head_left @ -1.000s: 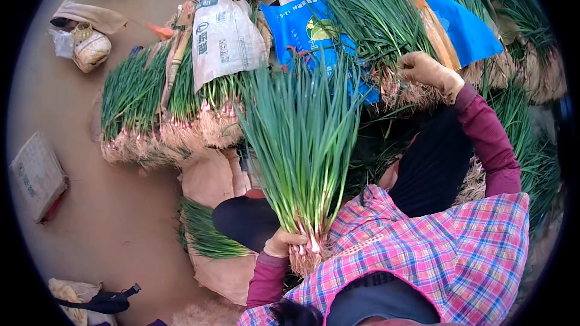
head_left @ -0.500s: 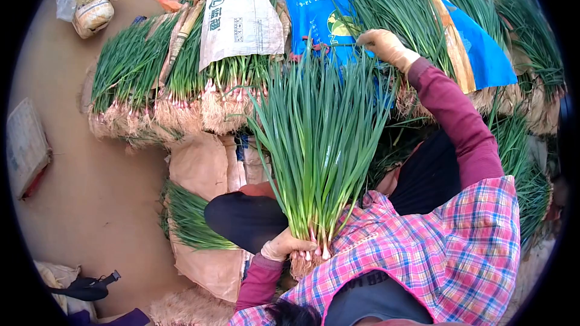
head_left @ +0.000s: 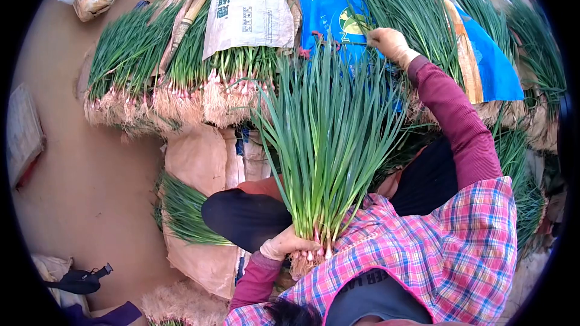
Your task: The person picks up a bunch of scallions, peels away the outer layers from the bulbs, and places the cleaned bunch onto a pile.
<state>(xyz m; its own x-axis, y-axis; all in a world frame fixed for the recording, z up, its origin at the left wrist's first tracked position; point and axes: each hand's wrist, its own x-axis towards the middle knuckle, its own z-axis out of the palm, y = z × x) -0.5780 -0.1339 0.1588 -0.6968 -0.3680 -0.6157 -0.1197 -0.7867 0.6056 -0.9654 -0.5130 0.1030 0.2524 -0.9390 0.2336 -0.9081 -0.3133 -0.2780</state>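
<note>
Left hand [head_left: 289, 244] clamped round the root end of the scallion bunch [head_left: 326, 139], holding it upright so the leaves fan up and away. Right hand [head_left: 389, 43] stretched far ahead, fingers closed on leaf tips above the blue sack [head_left: 323, 15], likely plucking strays.

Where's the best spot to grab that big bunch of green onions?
Low on the bunch of green onions, just above the roots, where the stalks narrow into a tight neck. Come from the side, as the left hand does; the leaves fan out loosely higher up.
</note>
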